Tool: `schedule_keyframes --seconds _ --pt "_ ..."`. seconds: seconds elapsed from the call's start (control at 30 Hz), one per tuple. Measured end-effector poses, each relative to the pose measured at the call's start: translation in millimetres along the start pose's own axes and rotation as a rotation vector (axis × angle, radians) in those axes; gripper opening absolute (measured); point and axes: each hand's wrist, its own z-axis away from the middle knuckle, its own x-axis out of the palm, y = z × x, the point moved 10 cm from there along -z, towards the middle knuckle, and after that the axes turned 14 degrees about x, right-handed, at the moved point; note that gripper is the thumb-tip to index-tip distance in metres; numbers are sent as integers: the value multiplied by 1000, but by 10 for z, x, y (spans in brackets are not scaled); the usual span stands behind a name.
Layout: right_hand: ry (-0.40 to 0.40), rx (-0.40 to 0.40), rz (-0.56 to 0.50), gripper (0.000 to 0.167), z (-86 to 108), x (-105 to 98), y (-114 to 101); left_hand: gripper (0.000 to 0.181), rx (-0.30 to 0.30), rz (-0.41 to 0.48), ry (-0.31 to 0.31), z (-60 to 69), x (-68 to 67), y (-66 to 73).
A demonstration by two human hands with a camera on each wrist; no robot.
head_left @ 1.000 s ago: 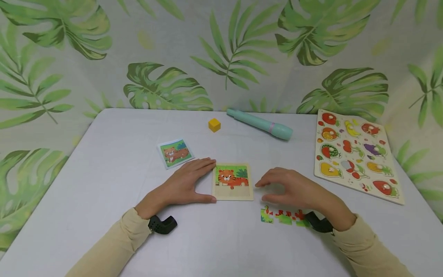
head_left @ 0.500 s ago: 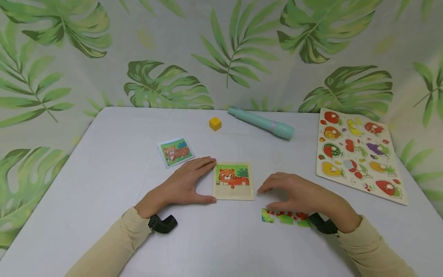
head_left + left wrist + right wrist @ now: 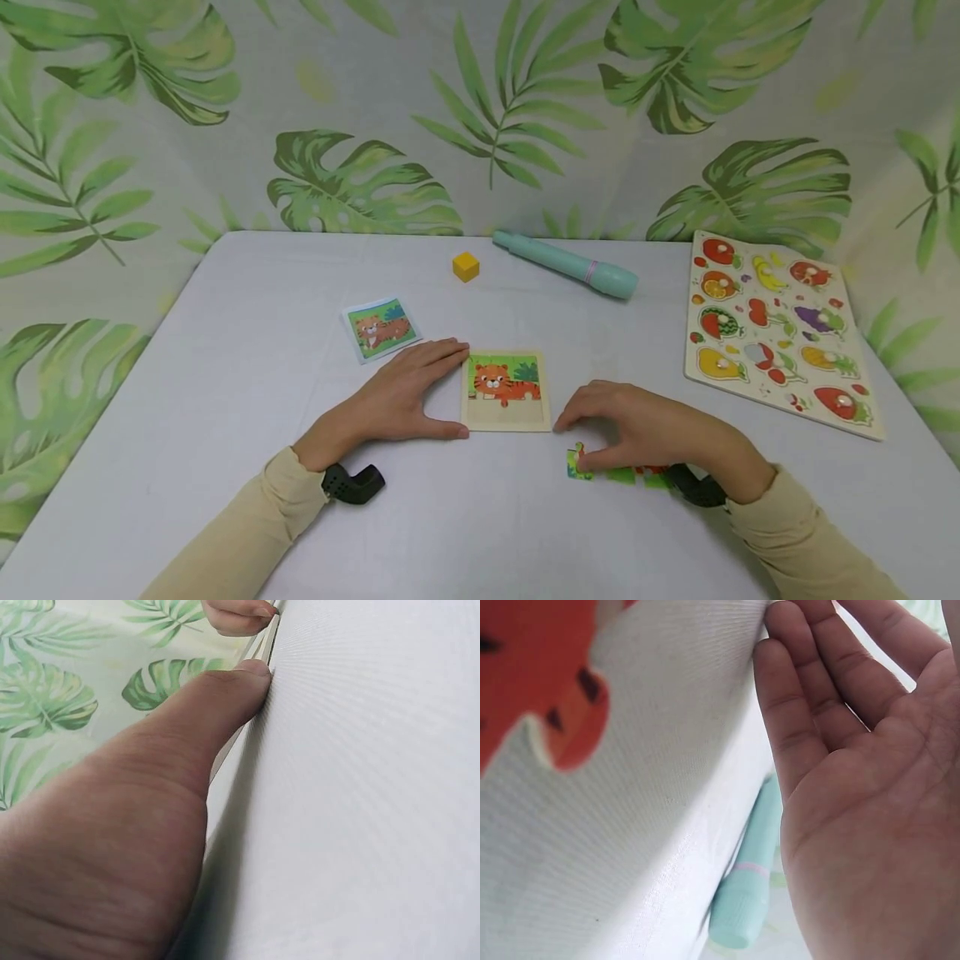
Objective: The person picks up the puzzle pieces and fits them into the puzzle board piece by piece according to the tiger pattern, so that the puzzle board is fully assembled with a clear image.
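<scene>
In the head view a square wooden puzzle board (image 3: pixel 487 417) bears a tiger picture in its upper part, while bare wood shows along its bottom. My left hand (image 3: pixel 401 396) lies along the board's left side, its outstretched fingertips and thumb at that edge. To the right, my right hand (image 3: pixel 637 425) is low over a row of loose puzzle pieces (image 3: pixel 576 469). Its thumb lies at the leftmost piece; whether it touches is unclear. The palm partly hides the others. An orange piece (image 3: pixel 525 667) looms close in the right wrist view, and the fingers hold nothing visible.
A tiger picture card (image 3: pixel 382 330) lies beyond my left hand. Farther back are a yellow cube (image 3: pixel 466 267) and a mint-green tube-shaped object (image 3: pixel 566 263). A fruit peg puzzle (image 3: pixel 780 333) lies at the right. A leaf-patterned cloth (image 3: pixel 375 187) hangs behind the table.
My right hand has lowered toward the near side, its thumb coming down over the loose pieces and covering more of them. My left hand stays at the board's edge.
</scene>
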Motion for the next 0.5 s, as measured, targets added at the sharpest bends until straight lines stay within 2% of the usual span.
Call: schedule_keyframes --seconds 0.5 --pt "-36 10 31 39 22 43 -8 103 5 4 -3 -11 -1 5"
